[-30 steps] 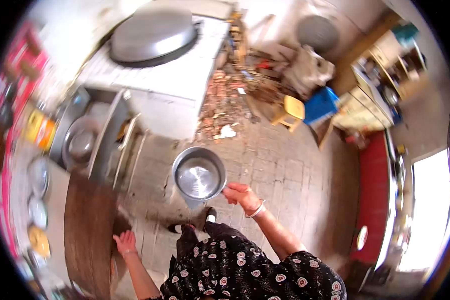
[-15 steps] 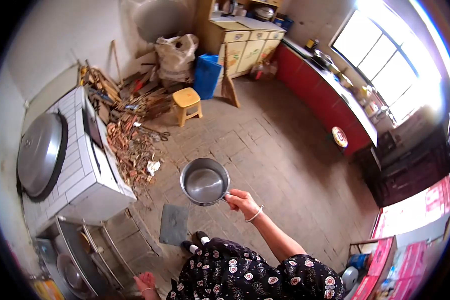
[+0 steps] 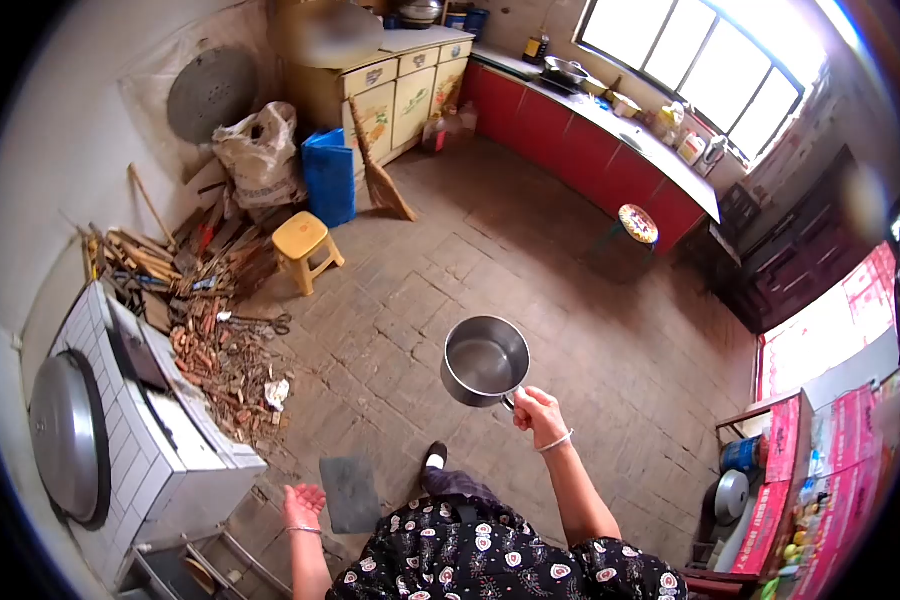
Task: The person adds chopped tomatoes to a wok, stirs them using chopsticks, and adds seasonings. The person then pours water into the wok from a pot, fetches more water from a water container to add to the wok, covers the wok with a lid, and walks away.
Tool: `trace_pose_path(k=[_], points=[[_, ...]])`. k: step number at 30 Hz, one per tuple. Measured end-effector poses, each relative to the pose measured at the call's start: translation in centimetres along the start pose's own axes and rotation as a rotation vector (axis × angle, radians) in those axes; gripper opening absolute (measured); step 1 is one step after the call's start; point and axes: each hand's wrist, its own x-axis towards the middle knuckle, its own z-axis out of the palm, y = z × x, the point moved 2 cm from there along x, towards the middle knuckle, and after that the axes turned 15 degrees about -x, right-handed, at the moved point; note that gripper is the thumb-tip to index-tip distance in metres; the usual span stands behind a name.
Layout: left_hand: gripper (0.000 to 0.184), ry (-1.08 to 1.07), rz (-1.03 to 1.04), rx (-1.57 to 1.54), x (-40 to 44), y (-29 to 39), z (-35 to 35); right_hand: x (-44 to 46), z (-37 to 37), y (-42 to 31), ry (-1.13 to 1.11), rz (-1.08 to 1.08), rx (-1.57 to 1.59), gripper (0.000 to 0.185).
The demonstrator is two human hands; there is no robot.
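Observation:
In front of my body, my right hand (image 3: 538,415) is closed around the handle of a metal saucepan-like pot (image 3: 486,360). Its mouth faces up toward me, and the inside shows bare grey metal. Down at the lower left, my left hand (image 3: 304,505) hangs with the palm turned up and the fingers apart, holding nothing. Beside that hand a dark flat mat (image 3: 350,495) lies on the floor.
A tiled stove (image 3: 175,440) with a large lidded wok (image 3: 70,438) is at left, near piled firewood (image 3: 220,340). A yellow stool (image 3: 305,245), a broom (image 3: 382,180) and a blue box (image 3: 328,175) stand farther back. Red cabinets (image 3: 550,130) run under the window; a round-topped stool (image 3: 638,225) stands before them.
The view has swung rightward and I have stepped forward. My right hand still grips the pot, now farther right in view. My left hand has come up more fully into sight.

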Motion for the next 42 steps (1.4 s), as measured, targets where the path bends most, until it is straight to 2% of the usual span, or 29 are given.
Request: trace_pose_path(k=[8, 15, 21, 22, 25, 26, 29, 31, 35, 38, 42], points=[[0.048, 0.067, -0.141, 0.154, 5.9, -6.5, 11.1, 8.8, -8.3, -1.1, 0.058, 0.035, 0.05, 0.02], [0.05, 0.064, -0.218, 0.306, 10.4, -8.8, 21.2, 17.1, -13.6, -2.7, 0.16, 0.07, 0.111, 0.023], [0.053, 0.052, -0.222, 0.394, 19.5, -9.1, 30.6, 25.5, -17.7, -4.8, 0.286, 0.006, 0.116, 0.023], [0.053, 0.052, -0.274, 0.385, 21.7, -9.1, 32.4, 26.6, -18.0, -6.0, 0.308, 0.003, 0.157, 0.022], [0.053, -0.017, -0.275, 0.382, 26.4, -10.3, 40.5, 30.1, -19.6, -9.4, 0.389, 0.047, 0.182, 0.021], [0.053, -0.078, -0.218, 0.436, 27.1, -10.8, 44.0, 31.5, -20.5, -9.8, 0.417, 0.075, 0.211, 0.02], [0.053, -0.105, -0.23, 0.541, 29.1, -12.9, 54.9, 35.3, -22.7, -11.5, 0.46, 0.007, 0.221, 0.02], [0.052, -0.268, -0.245, 0.606, 30.0, -14.8, 62.2, 37.8, -24.4, -12.8, 0.5, 0.008, 0.288, 0.019], [0.044, -0.441, -0.255, 0.695, 31.1, -20.0, 75.1, 43.2, -28.8, -14.3, 0.523, -0.019, 0.29, 0.019], [0.044, -0.523, -0.219, 0.742, 31.3, -23.8, 81.4, 47.0, -32.6, -14.8, 0.515, -0.024, 0.291, 0.019], [0.046, -0.393, -0.246, 0.785, 32.3, -27.9, 84.3, 52.4, -38.1, -17.9, 0.537, 0.009, 0.245, 0.021]])
